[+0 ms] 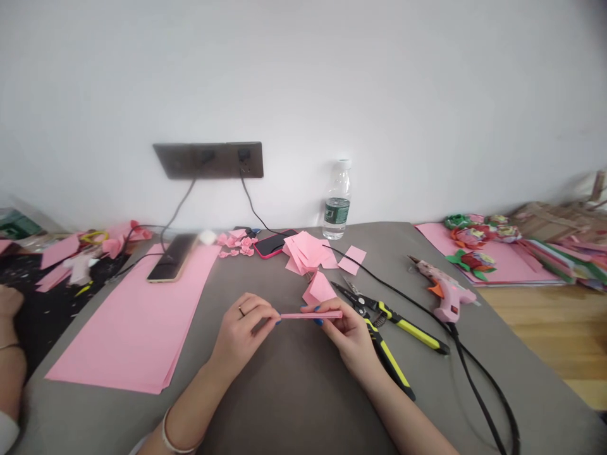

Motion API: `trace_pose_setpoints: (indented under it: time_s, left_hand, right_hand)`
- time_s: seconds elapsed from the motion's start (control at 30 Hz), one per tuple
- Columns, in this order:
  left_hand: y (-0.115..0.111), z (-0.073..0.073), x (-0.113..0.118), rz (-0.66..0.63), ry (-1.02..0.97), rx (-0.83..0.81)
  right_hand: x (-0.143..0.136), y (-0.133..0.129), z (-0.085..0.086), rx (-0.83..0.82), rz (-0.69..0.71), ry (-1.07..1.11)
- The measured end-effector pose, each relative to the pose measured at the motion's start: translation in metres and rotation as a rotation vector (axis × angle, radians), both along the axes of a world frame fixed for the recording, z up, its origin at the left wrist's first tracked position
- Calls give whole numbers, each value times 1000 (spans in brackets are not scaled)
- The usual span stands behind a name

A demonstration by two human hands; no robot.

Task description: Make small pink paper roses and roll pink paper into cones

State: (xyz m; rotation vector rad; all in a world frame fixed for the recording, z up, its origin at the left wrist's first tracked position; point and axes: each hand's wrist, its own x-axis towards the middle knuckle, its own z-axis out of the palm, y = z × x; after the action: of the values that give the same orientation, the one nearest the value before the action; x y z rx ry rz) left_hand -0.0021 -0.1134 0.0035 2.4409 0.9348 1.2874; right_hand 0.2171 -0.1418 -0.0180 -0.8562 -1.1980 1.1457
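Between my two hands, level above the grey table, is a narrow strip of folded pink paper (298, 315), seen nearly edge-on. My left hand (246, 325) pinches its left end between thumb and fingertips. My right hand (346, 332) grips the other end, thumb below and fingers above. Just behind the right hand stands a folded pink paper piece (319, 289). A stack of pink paper squares (306, 251) lies beyond it, with a single square (352, 260) to its right. Yellow-and-black pliers (379, 316) lie open beside my right hand.
A pink glue gun (448, 294) and its black cable (478, 373) lie at right. Pink sheets (128, 335) with a phone (173, 259) are at left. A water bottle (337, 202) stands by the wall. Paper flowers (477, 260) sit far right. Another person's arm (10, 360) shows at left.
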Motion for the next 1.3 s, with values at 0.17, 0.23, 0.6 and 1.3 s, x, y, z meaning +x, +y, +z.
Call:
trace_pose_setpoints:
  time_s: [0.17,0.23,0.6,1.3]
  left_hand:
    - [1,0,-1,28,-13,-4]
    - [2,0,-1,27,-12,-10]
    - [7,-4,-8,114,-172,-131]
    - [15,-7,-17,11,-542,-455]
  right_hand:
    - [2,1,-4,-12,-23,39]
    - [3,1,-5,-11,-21,31]
    - [2,5,-9,-54,-94,184]
    - [4,6,-14,-135,-125,346]
